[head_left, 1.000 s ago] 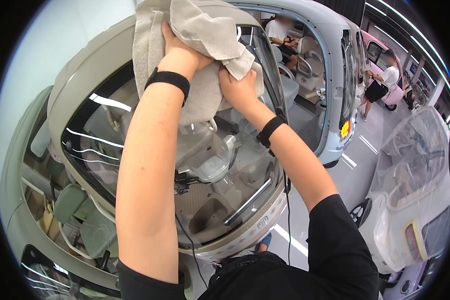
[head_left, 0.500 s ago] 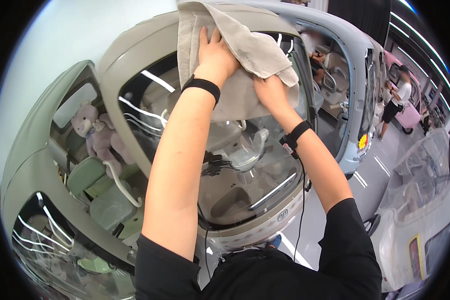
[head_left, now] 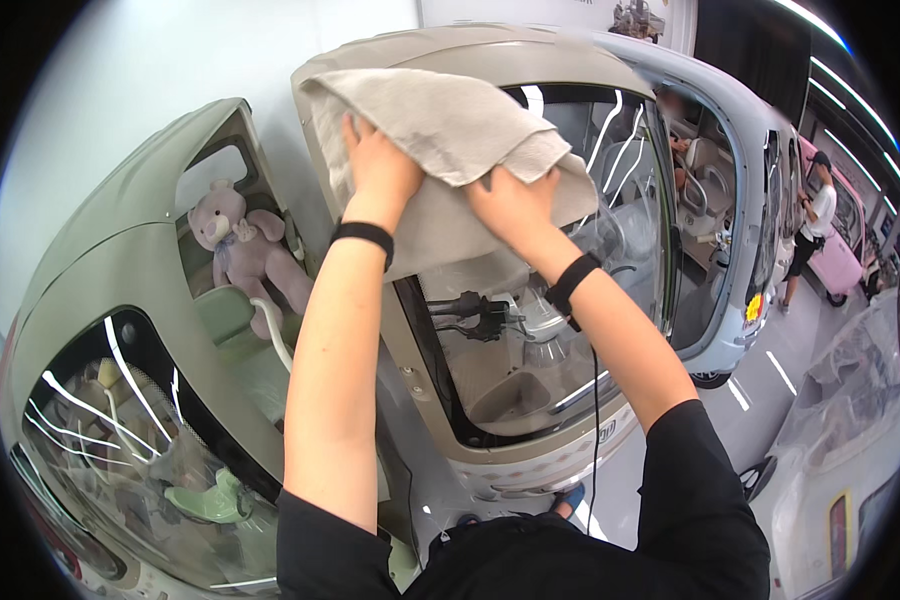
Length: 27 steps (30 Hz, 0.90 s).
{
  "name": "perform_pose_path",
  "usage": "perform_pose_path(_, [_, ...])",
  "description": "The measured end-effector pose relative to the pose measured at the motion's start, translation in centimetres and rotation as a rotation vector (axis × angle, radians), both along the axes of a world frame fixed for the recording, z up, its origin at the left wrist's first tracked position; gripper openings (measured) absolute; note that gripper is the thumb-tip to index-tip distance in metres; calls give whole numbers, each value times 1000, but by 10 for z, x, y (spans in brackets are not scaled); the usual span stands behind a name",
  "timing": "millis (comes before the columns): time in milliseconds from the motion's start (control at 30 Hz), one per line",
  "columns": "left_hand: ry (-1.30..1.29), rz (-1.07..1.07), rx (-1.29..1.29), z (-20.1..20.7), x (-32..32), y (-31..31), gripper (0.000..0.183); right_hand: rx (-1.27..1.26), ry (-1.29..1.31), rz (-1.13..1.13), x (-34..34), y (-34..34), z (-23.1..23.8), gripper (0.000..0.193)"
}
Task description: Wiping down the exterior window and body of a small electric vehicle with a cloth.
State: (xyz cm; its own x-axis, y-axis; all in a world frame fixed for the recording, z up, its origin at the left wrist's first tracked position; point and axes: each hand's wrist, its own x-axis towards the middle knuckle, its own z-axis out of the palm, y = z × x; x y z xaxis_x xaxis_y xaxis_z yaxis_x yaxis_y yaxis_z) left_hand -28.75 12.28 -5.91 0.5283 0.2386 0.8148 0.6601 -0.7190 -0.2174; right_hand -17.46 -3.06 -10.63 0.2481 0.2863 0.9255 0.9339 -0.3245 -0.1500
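Observation:
A beige cloth (head_left: 440, 115) is spread over the upper left of a small beige vehicle's windshield (head_left: 610, 190) and its frame. My left hand (head_left: 380, 170) lies on the cloth with its fingers stretched out, some tucked under the fold. Close to its right, my right hand (head_left: 515, 208) grips a bunched edge of the cloth, with its fingertips partly hidden in the folds. Black bands circle both wrists. Through the glass I see black handlebar controls (head_left: 480, 315) inside the vehicle.
A green vehicle (head_left: 140, 230) with a plush bear (head_left: 245, 240) inside stands close on the left. On the right is a light blue vehicle (head_left: 745, 200) with its side open. A person (head_left: 815, 225) stands farther off. Clear plastic sheeting (head_left: 840, 380) covers something at the right.
Both my hands and the cloth have shifted left across the windshield toward its left frame. My view has swung, so the green vehicle shows more fully.

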Motion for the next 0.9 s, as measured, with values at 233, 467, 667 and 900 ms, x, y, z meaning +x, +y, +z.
perform_pose_path(233, [-83,-55,106,-44,-41,27,61,-45,-87,75,-48,5,-36,47])
perform_pose_path(467, [-133,-137,14,-59,-25,-2,78,-74,-124,179,-12,-8,-46,41])
perform_pose_path(667, [-29,-130,-27,-36,19,-37,84,-43,-92,100,41,-18,-37,46])
perform_pose_path(900, [140,-66,-23,12,79,-57,86,-43,-111,73,91,-23,-9,43])
